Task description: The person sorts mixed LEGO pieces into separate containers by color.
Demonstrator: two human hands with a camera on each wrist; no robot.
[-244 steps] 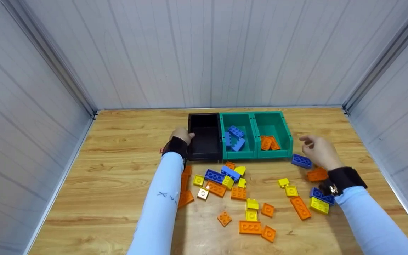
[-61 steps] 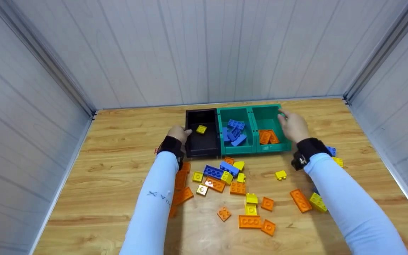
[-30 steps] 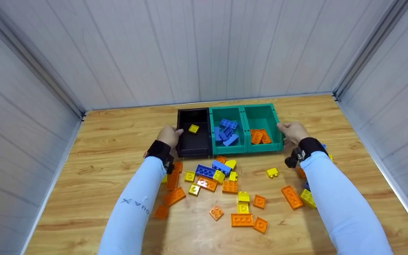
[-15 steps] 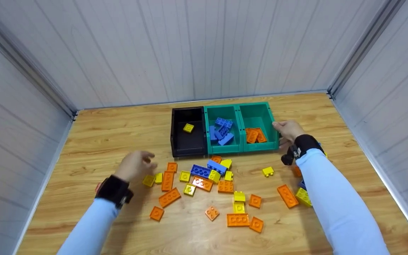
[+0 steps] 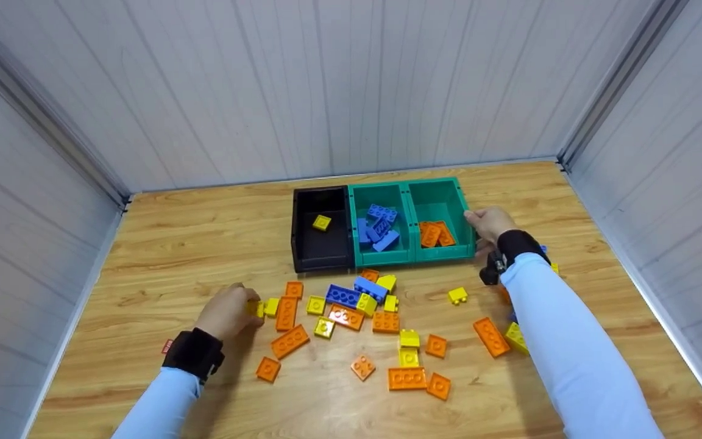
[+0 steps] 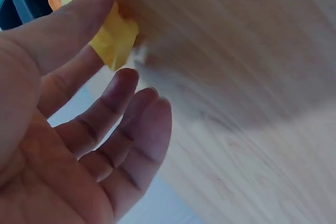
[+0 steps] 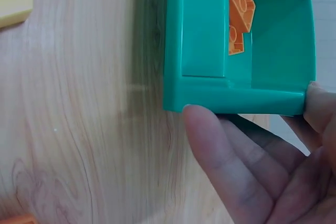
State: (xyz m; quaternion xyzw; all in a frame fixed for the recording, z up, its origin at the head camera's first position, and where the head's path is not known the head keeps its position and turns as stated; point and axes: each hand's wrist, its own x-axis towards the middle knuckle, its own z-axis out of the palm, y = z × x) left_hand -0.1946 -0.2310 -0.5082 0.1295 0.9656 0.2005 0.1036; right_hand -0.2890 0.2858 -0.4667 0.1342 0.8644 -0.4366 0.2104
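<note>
In the head view my left hand [image 5: 229,312] is at the left end of the scattered bricks, its thumb and forefinger pinching a small yellow brick [image 6: 116,38], which the left wrist view shows close up. The other fingers of that hand are loosely bent. A second yellow brick [image 5: 271,306] lies just to its right. My right hand [image 5: 490,224] grips the right side wall of the right-hand green bin [image 5: 442,194], thumb at the rim and fingers low along the outside. Orange bricks [image 5: 434,234] lie inside that bin.
A middle green bin [image 5: 378,194] holds several blue bricks [image 5: 381,228]. Joined at the left, a black bin [image 5: 322,247] contains one yellow brick [image 5: 322,222]. Orange, yellow and blue bricks are strewn before the bins, some partly behind the right forearm. Pale walls enclose the wooden table [image 5: 192,244].
My left hand has left the black bin's side, moved toward the front left and taken hold of a yellow brick. The right hand went to the green bin's wall; yellow and blue bricks were added to bins.
</note>
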